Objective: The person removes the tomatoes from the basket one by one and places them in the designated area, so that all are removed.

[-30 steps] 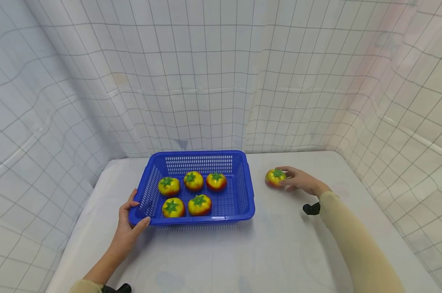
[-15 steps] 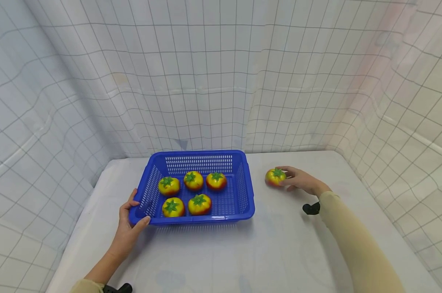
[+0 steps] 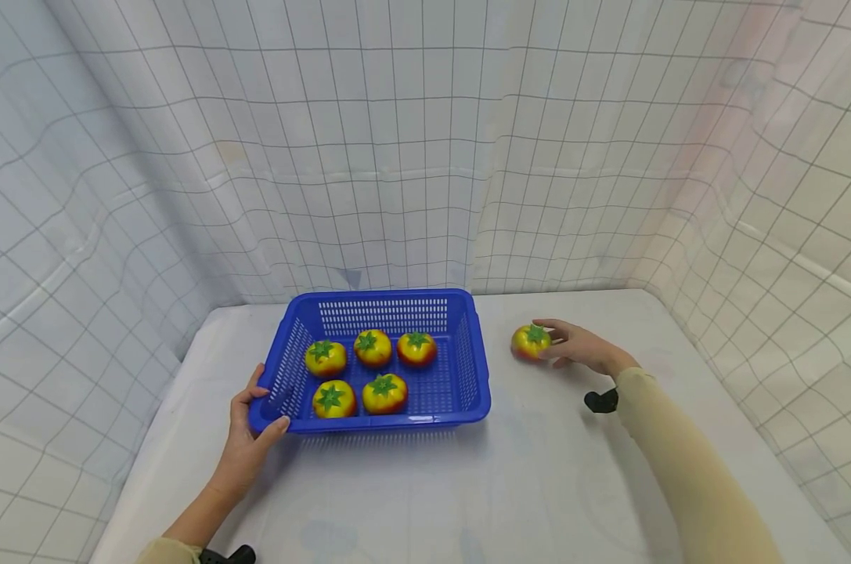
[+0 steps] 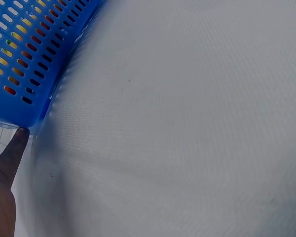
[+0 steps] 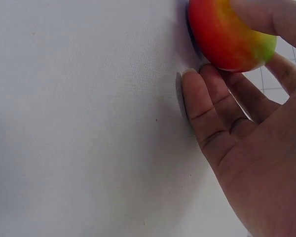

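A blue plastic basket with slotted walls stands on the white-covered table, several yellow-and-red toy tomatoes with green star-shaped tops inside it. My left hand holds the basket's near left corner, thumb over the front rim and fingers at the left side. In the left wrist view a fingertip meets the corner of the basket. To the right of the basket, my right hand grips a single toy tomato at table level. The right wrist view shows the thumb across this tomato and the other fingers along its side.
White grid-patterned curtains hang behind the table and on both sides. A strip of white tabletop separates the basket from the single tomato. Black straps with a dark piece sit at the wrists.
Almost nothing differs: the right hand and the single tomato have shifted very slightly to the right. The left hand and basket stay in place.
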The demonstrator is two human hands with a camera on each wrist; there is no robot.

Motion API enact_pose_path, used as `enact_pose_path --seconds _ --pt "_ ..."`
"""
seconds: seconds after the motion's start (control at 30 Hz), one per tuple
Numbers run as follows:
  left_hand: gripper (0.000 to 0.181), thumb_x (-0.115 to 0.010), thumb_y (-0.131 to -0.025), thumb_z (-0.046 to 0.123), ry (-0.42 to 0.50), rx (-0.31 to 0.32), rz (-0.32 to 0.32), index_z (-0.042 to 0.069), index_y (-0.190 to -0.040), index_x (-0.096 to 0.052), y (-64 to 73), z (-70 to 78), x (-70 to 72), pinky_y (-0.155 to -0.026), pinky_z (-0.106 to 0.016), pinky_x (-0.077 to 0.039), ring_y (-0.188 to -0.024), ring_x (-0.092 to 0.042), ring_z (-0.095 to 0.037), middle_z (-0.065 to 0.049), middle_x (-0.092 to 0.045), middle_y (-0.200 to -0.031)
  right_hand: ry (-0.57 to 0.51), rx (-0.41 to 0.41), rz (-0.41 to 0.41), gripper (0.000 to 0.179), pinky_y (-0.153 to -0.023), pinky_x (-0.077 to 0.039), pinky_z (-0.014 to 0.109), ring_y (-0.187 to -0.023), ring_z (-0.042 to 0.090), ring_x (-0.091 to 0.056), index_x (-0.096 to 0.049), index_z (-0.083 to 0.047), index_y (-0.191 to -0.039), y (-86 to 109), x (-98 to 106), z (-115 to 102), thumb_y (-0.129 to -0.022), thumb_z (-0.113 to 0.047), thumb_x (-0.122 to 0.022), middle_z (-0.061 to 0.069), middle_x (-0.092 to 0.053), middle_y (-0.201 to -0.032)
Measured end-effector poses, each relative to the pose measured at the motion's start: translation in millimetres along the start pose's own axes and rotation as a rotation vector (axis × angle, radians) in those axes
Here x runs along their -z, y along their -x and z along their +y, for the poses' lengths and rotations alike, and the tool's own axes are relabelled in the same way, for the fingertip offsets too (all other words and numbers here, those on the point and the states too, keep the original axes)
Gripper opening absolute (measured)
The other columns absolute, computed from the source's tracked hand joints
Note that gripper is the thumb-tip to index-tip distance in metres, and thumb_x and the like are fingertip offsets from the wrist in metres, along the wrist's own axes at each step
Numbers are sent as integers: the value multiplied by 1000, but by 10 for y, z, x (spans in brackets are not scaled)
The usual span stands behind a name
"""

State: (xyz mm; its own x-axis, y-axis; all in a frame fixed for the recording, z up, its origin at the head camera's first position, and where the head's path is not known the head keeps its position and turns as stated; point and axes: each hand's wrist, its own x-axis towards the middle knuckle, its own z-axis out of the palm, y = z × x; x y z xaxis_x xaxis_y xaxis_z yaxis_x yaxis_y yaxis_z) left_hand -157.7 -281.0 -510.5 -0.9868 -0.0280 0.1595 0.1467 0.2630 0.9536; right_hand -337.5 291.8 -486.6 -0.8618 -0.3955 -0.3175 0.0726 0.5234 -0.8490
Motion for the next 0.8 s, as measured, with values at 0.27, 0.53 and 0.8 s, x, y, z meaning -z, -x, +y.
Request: enact_pose_path --seconds 0.27,0.53,0.8 --pt "52 -58 -102 7 12 -24 -6 17 -137 -21 -6 -16 -2 -101 -7 -31 -155 0 -37 8 0 -172 7 9 -19 82 -97 -53 42 -131 36 -50 -27 -13 -161 105 65 1 -93 -15 -71 27 -31 -159" --pt "51 -57 -102 8 14 -28 -5 16 -137 -20 1 -11 7 -100 -6 -32 -155 0 -37 8 0 -172 43 30 -11 79 -100 -50 43 -122 33 -60 -25 -10 -162 222 157 -4 -96 -16 -67 26 -40 -155" --pt "51 -57 -103 10 15 -12 -8 18 -137 -20 -8 -18 8 -101 -7 -31 -155 1 -36 9 1 -172 10 70 55 72 -101 -49 43 -129 41 -54 -27 -7 -160 348 259 -73 -97 -10 -62 26 -40 -155"
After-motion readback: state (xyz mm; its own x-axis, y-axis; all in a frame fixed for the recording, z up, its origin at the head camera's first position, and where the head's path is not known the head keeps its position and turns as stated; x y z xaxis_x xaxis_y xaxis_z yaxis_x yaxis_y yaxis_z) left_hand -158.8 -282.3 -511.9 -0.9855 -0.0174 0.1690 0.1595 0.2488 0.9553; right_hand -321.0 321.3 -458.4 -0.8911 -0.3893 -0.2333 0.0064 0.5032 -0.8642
